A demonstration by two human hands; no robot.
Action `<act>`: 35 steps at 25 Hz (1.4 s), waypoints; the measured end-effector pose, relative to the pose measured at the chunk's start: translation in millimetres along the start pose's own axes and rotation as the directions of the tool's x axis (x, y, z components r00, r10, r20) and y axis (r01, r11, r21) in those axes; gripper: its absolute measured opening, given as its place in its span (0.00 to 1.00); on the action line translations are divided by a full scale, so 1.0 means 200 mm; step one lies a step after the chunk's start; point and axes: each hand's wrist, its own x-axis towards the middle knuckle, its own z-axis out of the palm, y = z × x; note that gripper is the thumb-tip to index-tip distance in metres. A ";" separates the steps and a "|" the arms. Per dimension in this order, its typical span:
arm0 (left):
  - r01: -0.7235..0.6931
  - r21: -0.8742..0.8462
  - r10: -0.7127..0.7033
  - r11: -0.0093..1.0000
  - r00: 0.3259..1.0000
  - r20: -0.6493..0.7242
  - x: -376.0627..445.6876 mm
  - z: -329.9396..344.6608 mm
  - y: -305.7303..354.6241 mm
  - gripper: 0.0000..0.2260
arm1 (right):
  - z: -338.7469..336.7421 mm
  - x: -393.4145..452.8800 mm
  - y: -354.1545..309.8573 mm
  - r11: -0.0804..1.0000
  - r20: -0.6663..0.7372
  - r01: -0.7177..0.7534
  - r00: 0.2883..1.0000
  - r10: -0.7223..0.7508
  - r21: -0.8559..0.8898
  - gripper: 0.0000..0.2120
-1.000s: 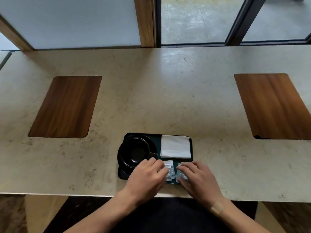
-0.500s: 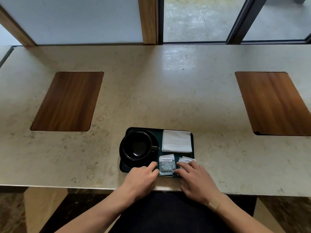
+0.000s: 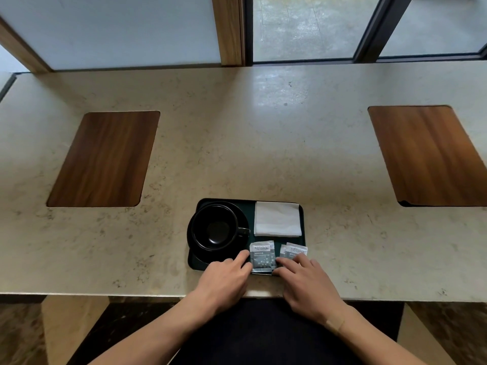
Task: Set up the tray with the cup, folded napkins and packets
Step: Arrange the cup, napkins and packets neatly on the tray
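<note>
Because the long, pale, mottled stone worktop (image 3: 263, 133) carries everything, places are best read from its near edge, where the dark rectangular tray (image 3: 303, 241) sits about midway along, between two inset wooden panels (image 3: 105, 159) set well apart toward the left and right ends. On the tray's left half stands the black round cup on its black saucer (image 3: 216, 227), its handle pointing right toward the white folded napkins (image 3: 277, 219), which fill the far right corner. Along the tray's near edge, right of the cup, lie the small grey-blue paper packets: the left packet (image 3: 262, 255) flat and square to the tray, the right packets (image 3: 296, 251) an overlapping pair, slightly tilted, reaching the tray's right rim. The left hand (image 3: 224, 280) lies flat with straight fingertips touching the left packet's left side, gripping nothing; the right hand (image 3: 308, 280) likewise rests extended fingers on the near part of the right pair, nearer them than the left hand is. The packets lie just beyond both sets of fingertips, so any final squaring would likely be a short nudge away from the near edge. The packets read "taikoo" beside two characters; the smaller print is illegible.
</note>
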 end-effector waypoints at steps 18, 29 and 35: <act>-0.021 -0.039 0.022 0.999 0.999 0.023 0.04 -0.04 -0.01 0.15 | -0.05 0.00 -0.03 0.998 -0.038 0.001 0.999 0.001 0.056 0.14; -0.071 -0.087 0.071 0.994 0.997 0.006 0.03 -0.02 -0.02 0.15 | -0.05 0.06 -0.03 0.992 -0.068 -0.038 0.997 0.047 0.119 0.15; -0.054 -0.127 0.053 0.990 0.999 -0.008 0.03 -0.03 -0.04 0.16 | -0.04 0.07 -0.03 0.994 -0.063 -0.027 0.997 0.034 0.110 0.17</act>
